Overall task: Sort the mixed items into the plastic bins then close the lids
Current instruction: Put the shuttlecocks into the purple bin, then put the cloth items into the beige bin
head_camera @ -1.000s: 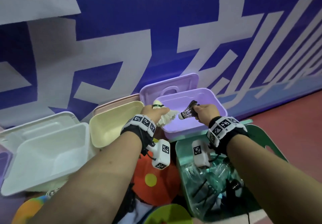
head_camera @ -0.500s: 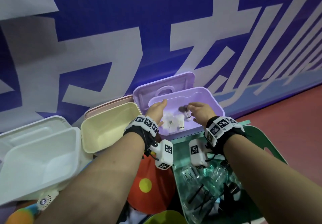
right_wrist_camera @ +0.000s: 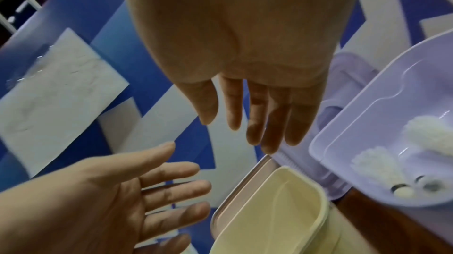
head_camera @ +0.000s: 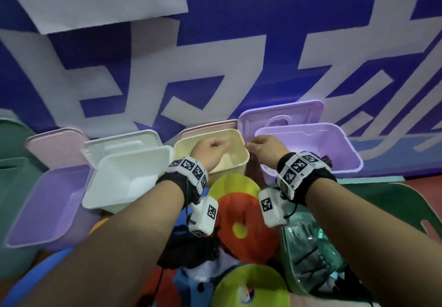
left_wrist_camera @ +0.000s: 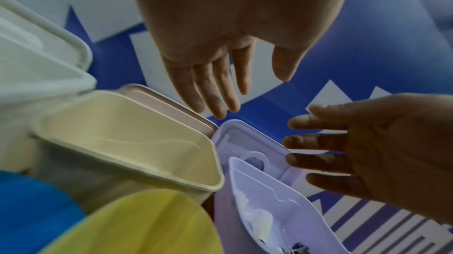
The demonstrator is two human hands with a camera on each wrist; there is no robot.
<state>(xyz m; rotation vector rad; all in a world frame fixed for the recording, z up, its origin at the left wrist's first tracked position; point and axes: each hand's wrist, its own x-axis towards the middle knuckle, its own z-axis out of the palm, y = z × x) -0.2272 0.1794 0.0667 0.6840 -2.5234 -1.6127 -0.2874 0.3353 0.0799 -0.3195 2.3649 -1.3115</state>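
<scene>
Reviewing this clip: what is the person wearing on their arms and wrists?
Both forearms are bare, with no sleeves. The left hand and right hand wear no gloves. Each wrist carries a black wrist strap topped by a band of white tiles printed with black square markers. A white boxy camera unit bearing the same kind of marker hangs under each wrist, with thin black cords.
</scene>
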